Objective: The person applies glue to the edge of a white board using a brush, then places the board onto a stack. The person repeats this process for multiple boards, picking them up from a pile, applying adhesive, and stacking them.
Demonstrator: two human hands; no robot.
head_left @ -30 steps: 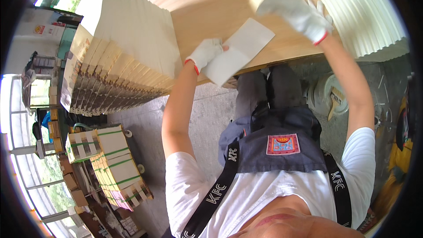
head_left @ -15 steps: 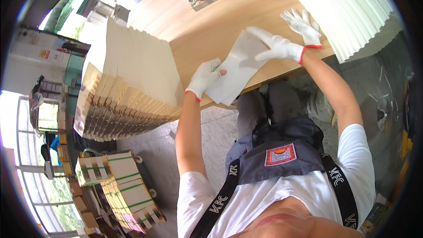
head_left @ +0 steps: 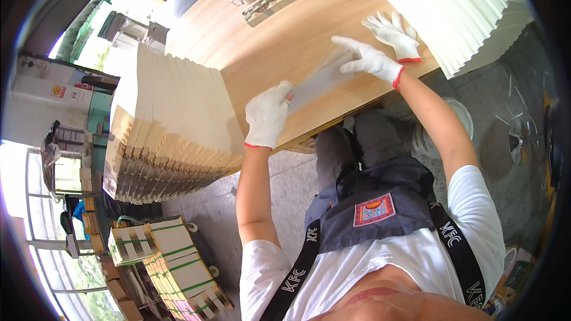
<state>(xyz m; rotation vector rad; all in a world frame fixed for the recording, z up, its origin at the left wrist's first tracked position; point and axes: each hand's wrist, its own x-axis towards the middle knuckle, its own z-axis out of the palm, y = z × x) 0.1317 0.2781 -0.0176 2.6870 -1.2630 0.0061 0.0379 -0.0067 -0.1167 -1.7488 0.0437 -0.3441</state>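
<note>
Your left hand pinches the near end of the flat pale paper sheet lying on the wooden table near its front edge; your right hand lies fingers spread on its far end, gripping nothing. Keep the sheet flat and press evenly along the crease. One sheet, two fanned paper stacks: left, right, one spare white glove

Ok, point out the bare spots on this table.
Bare wood lies between the long flat box and the folded sheet. The stack of sheets crowds one side, the fanned pile and spare glove the other.
</note>
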